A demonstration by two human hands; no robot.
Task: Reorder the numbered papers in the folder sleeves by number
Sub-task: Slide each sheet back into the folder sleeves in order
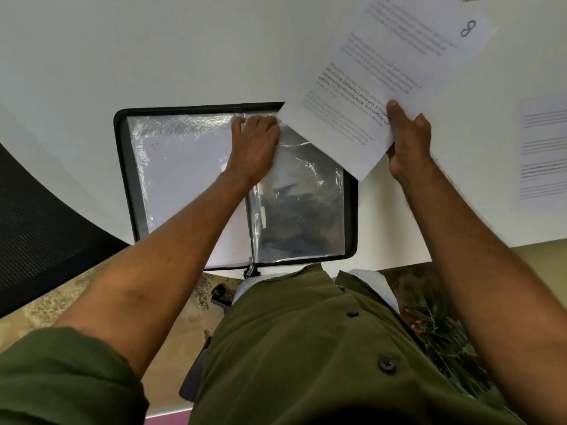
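Observation:
A black zip folder (122, 167) lies open on the white table, with clear plastic sleeves on both sides. The left sleeve (181, 167) holds a white paper. The right sleeve (303, 216) looks dark. My left hand (256, 142) grips the top edge of the right sleeve near the spine. My right hand (406, 139) holds a printed sheet marked 8 (386, 69) by its lower edge, thumb on top. The sheet hangs tilted above the folder's upper right corner.
Another printed paper (544, 151) lies on the table (153, 50) at the right edge. A black mesh chair (36, 228) stands at the left. The folder's zip pull (249, 271) hangs over the table's near edge, by my green shirt.

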